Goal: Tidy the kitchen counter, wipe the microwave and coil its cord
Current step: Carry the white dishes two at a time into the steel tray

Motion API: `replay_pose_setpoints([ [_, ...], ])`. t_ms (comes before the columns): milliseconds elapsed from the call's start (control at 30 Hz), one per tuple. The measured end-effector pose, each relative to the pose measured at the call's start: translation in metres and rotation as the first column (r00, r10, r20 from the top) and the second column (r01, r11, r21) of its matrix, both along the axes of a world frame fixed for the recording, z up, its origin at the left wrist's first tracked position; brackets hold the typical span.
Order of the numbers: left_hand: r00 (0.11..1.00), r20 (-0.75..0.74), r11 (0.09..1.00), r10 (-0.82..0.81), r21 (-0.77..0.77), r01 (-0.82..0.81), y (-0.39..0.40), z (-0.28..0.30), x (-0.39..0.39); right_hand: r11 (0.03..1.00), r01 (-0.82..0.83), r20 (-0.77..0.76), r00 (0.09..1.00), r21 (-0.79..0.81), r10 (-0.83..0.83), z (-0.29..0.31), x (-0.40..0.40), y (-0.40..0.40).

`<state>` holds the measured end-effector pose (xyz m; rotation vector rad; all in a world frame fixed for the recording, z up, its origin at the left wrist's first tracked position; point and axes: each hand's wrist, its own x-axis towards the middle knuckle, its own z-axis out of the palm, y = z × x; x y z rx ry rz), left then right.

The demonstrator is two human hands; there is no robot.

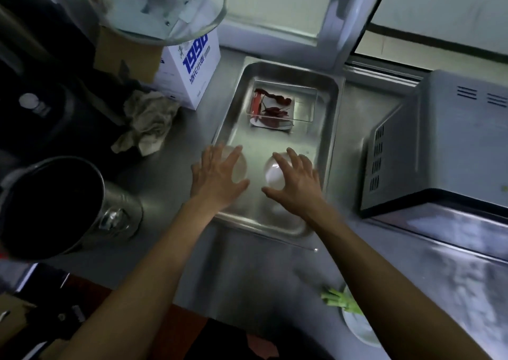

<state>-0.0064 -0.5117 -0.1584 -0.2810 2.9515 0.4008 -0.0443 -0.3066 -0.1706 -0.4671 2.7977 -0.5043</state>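
Observation:
A steel tray [275, 142] lies on the steel counter to the left of the grey microwave [439, 139]. In its near half stand two small round bowls, a translucent one [242, 167] on the left and a white one [273, 171] on the right. My left hand [217, 176] is spread over the left bowl, fingers fairly straight. Over the right bowl my right hand [297, 183] lies the same way, fingers reaching across its top. A crumpled grey rag [148, 123] sits left of the tray. The microwave's cord is hidden.
A clear container of dried red chillies [277, 106] sits in the tray's far half. A white box [192, 71] and a glass lid [165, 4] stand at the back left, a steel pot [55, 205] at the near left. A plate with green stalks [354, 321] is near right.

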Motion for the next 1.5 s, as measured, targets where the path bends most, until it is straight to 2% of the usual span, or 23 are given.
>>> replay_pose_setpoints([
  [367, 0.987, -0.024, 0.987, -0.158, 0.025, 0.159, -0.043, -0.015, -0.078, 0.990, 0.122, 0.061, 0.990, 0.075, -0.126, -0.020, -0.064, -0.060],
  [633, 0.963, 0.040, 0.964, -0.267, 0.020, 0.266, -0.023, -0.035, -0.119, 0.968, 0.244, 0.031, 0.969, 0.057, -0.246, -0.023, -0.077, -0.035],
  [800, 0.951, 0.065, 0.953, -0.302, -0.023, 0.304, -0.015, -0.052, -0.134, 0.960, 0.279, 0.073, 0.957, 0.018, -0.279, -0.029, -0.077, -0.022],
  [933, 0.953, 0.066, 0.955, -0.297, 0.013, 0.297, -0.008, -0.062, -0.141, 0.958, 0.286, 0.062, 0.957, -0.025, -0.284, -0.034, -0.078, -0.017],
  [1100, 0.968, -0.002, 0.968, -0.249, 0.008, 0.249, -0.003, -0.070, -0.140, 0.948, 0.313, 0.076, 0.948, -0.052, -0.309, -0.041, -0.079, -0.013],
  [1500, 0.954, 0.103, 0.959, -0.283, 0.066, 0.277, 0.000, -0.079, -0.141, 0.954, 0.296, 0.083, 0.953, -0.047, -0.292, -0.042, -0.069, -0.014],
])
